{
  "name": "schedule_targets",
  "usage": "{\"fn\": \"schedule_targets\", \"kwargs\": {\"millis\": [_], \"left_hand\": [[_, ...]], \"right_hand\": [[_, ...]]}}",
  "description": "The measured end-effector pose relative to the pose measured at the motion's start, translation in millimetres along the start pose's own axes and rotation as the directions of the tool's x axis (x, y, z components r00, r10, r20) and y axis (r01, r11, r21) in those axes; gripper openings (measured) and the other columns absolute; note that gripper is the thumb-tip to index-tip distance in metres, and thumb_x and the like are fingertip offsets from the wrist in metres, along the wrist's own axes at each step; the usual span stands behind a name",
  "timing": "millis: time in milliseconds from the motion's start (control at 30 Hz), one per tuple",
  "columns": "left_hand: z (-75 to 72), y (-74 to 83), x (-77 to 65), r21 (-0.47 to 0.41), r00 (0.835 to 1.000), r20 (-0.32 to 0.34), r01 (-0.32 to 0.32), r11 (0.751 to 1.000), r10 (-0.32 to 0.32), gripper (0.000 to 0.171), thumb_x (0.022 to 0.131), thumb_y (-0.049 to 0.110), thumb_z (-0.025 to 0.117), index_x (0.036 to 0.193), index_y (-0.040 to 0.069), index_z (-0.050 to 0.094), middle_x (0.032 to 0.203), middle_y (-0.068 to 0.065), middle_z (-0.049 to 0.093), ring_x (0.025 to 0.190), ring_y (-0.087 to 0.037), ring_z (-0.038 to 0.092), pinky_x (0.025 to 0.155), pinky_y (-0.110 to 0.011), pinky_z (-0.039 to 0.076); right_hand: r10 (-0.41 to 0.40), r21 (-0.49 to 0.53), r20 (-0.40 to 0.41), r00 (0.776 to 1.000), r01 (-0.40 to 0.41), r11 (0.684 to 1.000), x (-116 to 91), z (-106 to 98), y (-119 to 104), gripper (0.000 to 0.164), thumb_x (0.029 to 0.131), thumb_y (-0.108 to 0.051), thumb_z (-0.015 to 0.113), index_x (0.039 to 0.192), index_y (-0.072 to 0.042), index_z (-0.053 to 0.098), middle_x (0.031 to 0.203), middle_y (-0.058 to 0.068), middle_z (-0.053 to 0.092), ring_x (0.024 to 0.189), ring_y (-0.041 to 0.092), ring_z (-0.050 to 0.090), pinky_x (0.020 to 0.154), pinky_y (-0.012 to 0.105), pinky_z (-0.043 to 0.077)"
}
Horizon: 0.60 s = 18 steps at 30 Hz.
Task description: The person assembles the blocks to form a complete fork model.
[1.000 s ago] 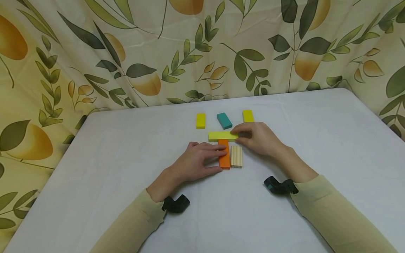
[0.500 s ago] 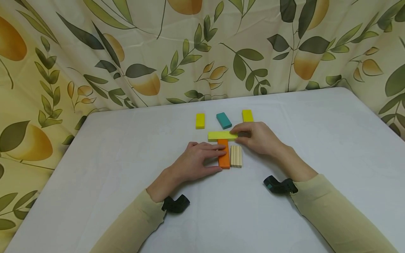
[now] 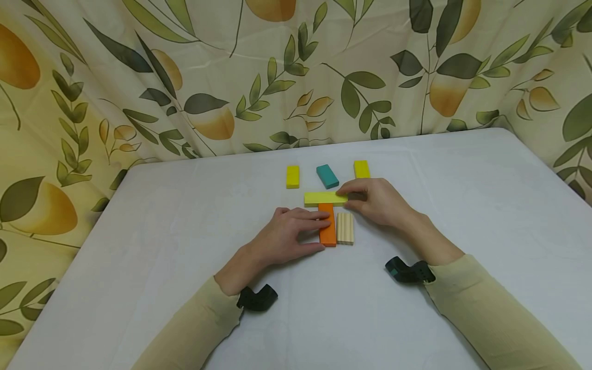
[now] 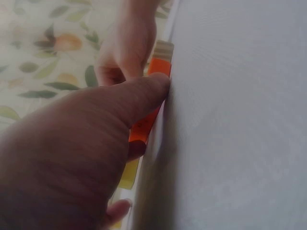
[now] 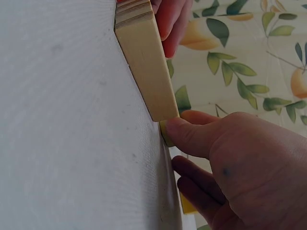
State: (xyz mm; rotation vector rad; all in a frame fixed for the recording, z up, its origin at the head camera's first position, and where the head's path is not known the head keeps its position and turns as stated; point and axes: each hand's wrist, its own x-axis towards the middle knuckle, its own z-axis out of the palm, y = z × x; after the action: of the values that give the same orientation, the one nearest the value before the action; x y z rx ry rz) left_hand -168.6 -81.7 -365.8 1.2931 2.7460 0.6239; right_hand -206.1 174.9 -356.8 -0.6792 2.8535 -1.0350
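The right hand (image 3: 384, 203) has its thumb and forefinger brought together on the right end of a long lime-yellow block (image 3: 321, 199), pinching it, with the thumb on the near side; in the right wrist view the other fingers are loosely bent below the pinch. The left hand (image 3: 284, 239) is spread and relaxed, its fingers reaching over the top of an orange block (image 3: 328, 236) and its thumb touching that block near the end closest to the person; it rests on the block rather than wrapping round it. The orange block lies lengthwise away from the person, and the lime-yellow block lies crosswise at its far end, so the two make a T. Just right of the orange block, roughly parallel to it, is a striped pale wooden block (image 3: 345, 228). Beyond the crosspiece are three shorter blocks: a yellow block (image 3: 293, 177) at left, a teal block (image 3: 327, 176) turned at a slant in the middle, and a second yellow block (image 3: 362, 168) at right, partly hidden by the right hand. Everything lies on a white-covered table (image 3: 185, 246). Dark wrist devices (image 3: 259, 298) sit beside beige sleeves (image 3: 504, 313), and a leaf-and-fruit-patterned curtain (image 3: 217, 25) hangs behind.
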Motion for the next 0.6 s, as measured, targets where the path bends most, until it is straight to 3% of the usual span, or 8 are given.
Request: {"fn": "schedule_targets", "kwargs": {"millis": [333, 467, 600], "left_hand": [[0.9, 0.0, -0.9, -0.076, 0.999, -0.03, 0.017, 0.997, -0.019, 0.052, 0.09, 0.039, 0.077, 0.137, 0.018, 0.066, 0.143, 0.008, 0.058, 0.132, -0.012, 0.05, 0.098, -0.043, 0.036], [0.7, -0.8, -1.2, -0.134, 0.993, -0.114, 0.014, 0.991, -0.029, 0.046, 0.091, 0.034, 0.076, 0.132, 0.016, 0.069, 0.136, 0.007, 0.063, 0.128, -0.012, 0.052, 0.098, -0.043, 0.037], [-1.5, -1.3, 1.4, -0.15, 0.971, -0.228, 0.032, 0.988, -0.066, 0.036, 0.092, 0.027, 0.076, 0.125, 0.014, 0.073, 0.128, 0.003, 0.067, 0.124, -0.015, 0.054, 0.1, -0.043, 0.039]], "right_hand": [[0.011, 0.031, 0.02, 1.0, -0.012, 0.999, -2.0, -3.6, -0.2, 0.029, 0.092, -0.004, 0.073, 0.121, -0.007, 0.074, 0.126, 0.011, 0.068, 0.124, 0.033, 0.056, 0.109, 0.053, 0.037], [0.033, 0.051, 0.018, 0.999, -0.034, 0.998, -3.5, -6.5, -2.1, 0.03, 0.093, -0.009, 0.072, 0.124, -0.008, 0.073, 0.13, 0.012, 0.065, 0.127, 0.033, 0.054, 0.111, 0.054, 0.035], [0.049, 0.049, 0.015, 0.999, -0.05, 0.998, -3.4, -9.3, -3.8, 0.031, 0.095, -0.011, 0.07, 0.125, -0.007, 0.072, 0.131, 0.011, 0.065, 0.128, 0.033, 0.053, 0.11, 0.055, 0.036]]}}
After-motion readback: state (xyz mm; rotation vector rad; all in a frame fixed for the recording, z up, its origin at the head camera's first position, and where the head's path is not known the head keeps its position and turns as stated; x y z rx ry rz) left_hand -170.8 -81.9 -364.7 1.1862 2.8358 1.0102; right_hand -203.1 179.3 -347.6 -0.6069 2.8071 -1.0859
